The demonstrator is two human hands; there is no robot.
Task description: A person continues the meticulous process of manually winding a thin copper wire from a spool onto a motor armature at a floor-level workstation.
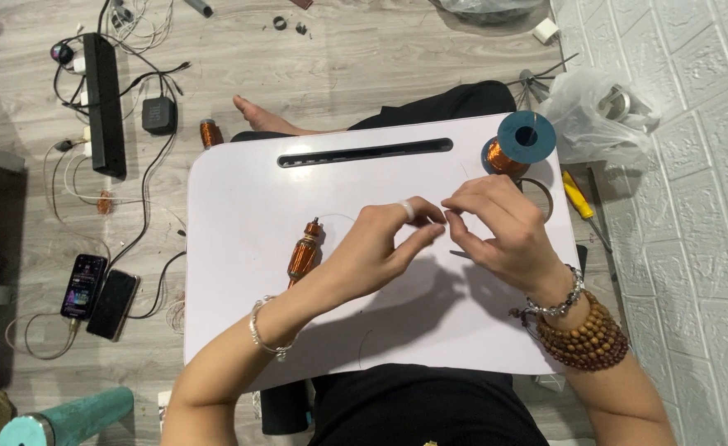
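Head camera, looking straight down: a person sits on a wooden floor with a white lap tray (240, 330) across their legs. Near the tray's centre the two hands meet. The left hand (380, 244), with a white ring on one finger and a silver bracelet at the wrist, has thumb and forefinger pressed together in a pinch. The right hand (500, 231), wearing brown bead bracelets, has its fingertips closed just beside them. Both seem to grip a very thin wire (339, 217), too fine to follow between the fingers. The wire arcs back toward a copper-wound motor core (304, 250) lying on the tray at about nine o'clock from the hands, just beside the left wrist. At one o'clock, on the tray's far right corner, a spool of copper wire (519, 144) with a blue top stands upright. In my judgement, the fine wire could snap or kink if the hands pull apart sharply, and a tug might drag the core across the tray. As for containers, a clear plastic bag (595, 111) lies on the floor at two o'clock with something round inside, not clear enough to name. A yellow-handled screwdriver (579, 196) rests beside the tray at three o'clock. Far left, a black power strip (104, 103) and two phones (98, 295) lie among cables.
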